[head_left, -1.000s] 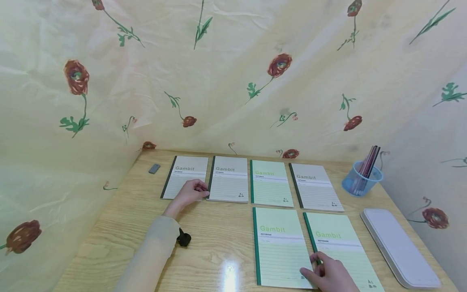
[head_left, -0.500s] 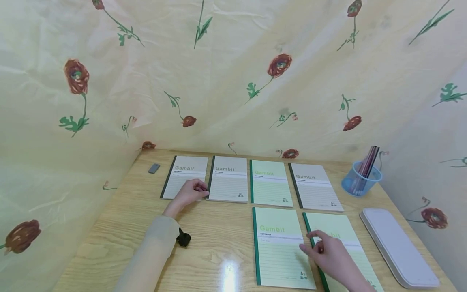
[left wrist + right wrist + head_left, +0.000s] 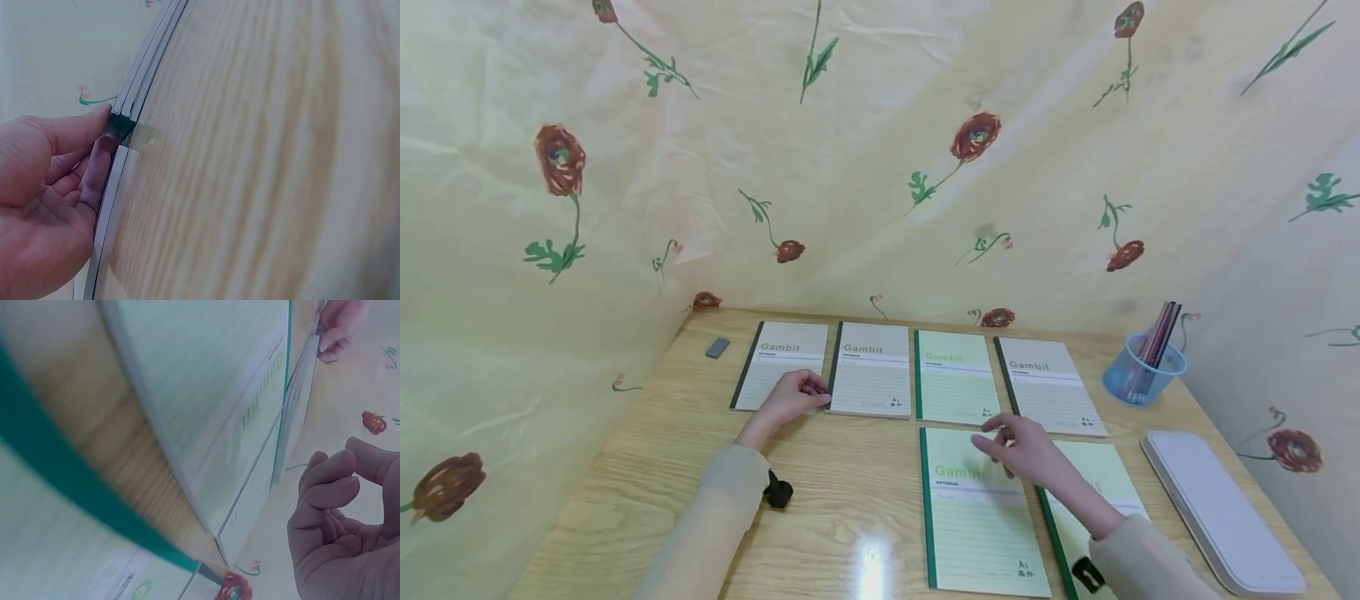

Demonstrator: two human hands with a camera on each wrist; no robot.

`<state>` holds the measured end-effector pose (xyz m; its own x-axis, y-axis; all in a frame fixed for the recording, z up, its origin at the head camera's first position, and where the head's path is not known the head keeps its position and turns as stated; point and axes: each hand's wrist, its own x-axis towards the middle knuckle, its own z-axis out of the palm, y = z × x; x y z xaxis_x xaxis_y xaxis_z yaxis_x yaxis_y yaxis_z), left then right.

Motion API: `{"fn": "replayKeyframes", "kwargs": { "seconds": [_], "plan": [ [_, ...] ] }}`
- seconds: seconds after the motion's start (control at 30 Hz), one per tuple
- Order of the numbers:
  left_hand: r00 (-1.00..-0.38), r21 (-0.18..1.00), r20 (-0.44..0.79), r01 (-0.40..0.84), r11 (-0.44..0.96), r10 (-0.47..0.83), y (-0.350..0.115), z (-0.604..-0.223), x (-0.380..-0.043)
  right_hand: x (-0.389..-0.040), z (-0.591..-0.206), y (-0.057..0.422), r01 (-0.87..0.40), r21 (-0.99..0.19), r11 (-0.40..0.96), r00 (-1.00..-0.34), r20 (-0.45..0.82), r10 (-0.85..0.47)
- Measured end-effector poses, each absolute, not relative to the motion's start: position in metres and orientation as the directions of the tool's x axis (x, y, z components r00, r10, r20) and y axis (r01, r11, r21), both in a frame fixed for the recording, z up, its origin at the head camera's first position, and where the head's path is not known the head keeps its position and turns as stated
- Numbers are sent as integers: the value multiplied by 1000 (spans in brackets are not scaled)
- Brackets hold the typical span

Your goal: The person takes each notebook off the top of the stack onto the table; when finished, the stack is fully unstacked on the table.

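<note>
My left hand (image 3: 792,395) pinches the lower left spine corner of the second notebook (image 3: 872,367) in the back row, a white-covered one with a dark spine. In the left wrist view the thumb and a finger (image 3: 97,169) meet at the end of that spine. Part of the leftmost white notebook (image 3: 792,343) lies beneath this hand. My right hand (image 3: 1018,448) holds nothing, its fingers loosely bent, over the top of the front green notebook (image 3: 985,537). Its forearm crosses the other front green notebook (image 3: 1108,467).
A green notebook (image 3: 955,379) and a white one (image 3: 1051,387) continue the back row. Farther right are a blue cup (image 3: 1138,383) of pencils and a long white case (image 3: 1221,508). A small grey block (image 3: 717,347) lies at the far left. Flowered cloth hangs behind.
My right hand has lifted from the gap between the two front green notebooks and moved forward and left, toward the back row. The left hand stays at the same corner.
</note>
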<state>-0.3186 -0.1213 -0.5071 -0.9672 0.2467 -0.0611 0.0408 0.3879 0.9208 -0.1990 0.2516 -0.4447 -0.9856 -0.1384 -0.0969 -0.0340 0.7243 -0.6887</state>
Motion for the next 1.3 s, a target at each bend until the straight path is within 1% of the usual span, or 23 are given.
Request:
{"fn": "replayKeyframes", "kwargs": {
  "seconds": [0.2,0.43,0.67,0.93,1.3],
  "plan": [
    [-965,928,-57,42,371,254,-121,-507,-318,-237,-453,231,-27,-679,734,-975,-143,-169],
    [-965,933,-74,22,359,251,-120,-508,-318,-274,-459,208,-29,-690,723,-979,-126,-160],
    [-965,931,-60,37,363,254,-122,-507,-319,-302,-468,189,-5,-712,702,-982,-128,-136],
    [-966,931,-72,24,364,249,-121,-508,-320,-320,-478,168,11,-687,726,-985,-130,-109],
    [-966,934,-72,22,358,247,-122,-508,-320,-322,-479,149,111,-651,751,-985,-175,-6]
  ]
}}
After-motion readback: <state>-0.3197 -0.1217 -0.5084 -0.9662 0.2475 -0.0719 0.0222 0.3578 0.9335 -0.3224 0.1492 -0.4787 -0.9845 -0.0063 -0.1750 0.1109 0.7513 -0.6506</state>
